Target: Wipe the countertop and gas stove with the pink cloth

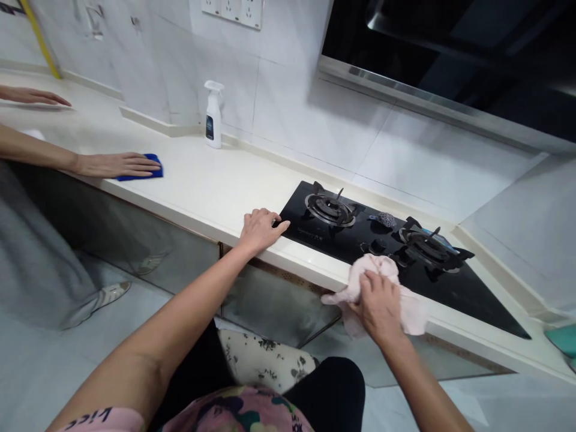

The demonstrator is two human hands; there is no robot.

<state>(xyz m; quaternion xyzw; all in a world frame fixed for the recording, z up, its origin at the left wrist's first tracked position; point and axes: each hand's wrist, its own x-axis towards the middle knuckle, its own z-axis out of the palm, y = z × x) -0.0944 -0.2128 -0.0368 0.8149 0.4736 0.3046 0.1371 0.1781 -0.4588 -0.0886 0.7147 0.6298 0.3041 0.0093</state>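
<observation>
At the counter's near edge, right of centre, the right hand (pixel 381 306) is holding a bunched pink cloth (pixel 373 264), which is lapping the near edge of the black hob (pixel 468 300) and hanging over the counter lip. Left hand (pixel 261 231) is resting at the hob's near left corner: palm down, thumb spread, nothing in grip.

Room for moving: wide stretch of white counter (pixel 211 192) is running left toward a co-worker's hand (pixel 101 165), which is pressing a blue cloth (pixel 153 169). Only a narrow strip is separating hob from near edge.

On the hob, a metal scrubber (pixel 384 220) is lying between left burner (pixel 330 210) and right burner (pixel 429 247). Something blue is showing behind the right one; can't tell what. Spray bottle (pixel 213 120) is standing far left by the tiled wall (pixel 288 108); range hood (pixel 450 54) is hanging far right.
</observation>
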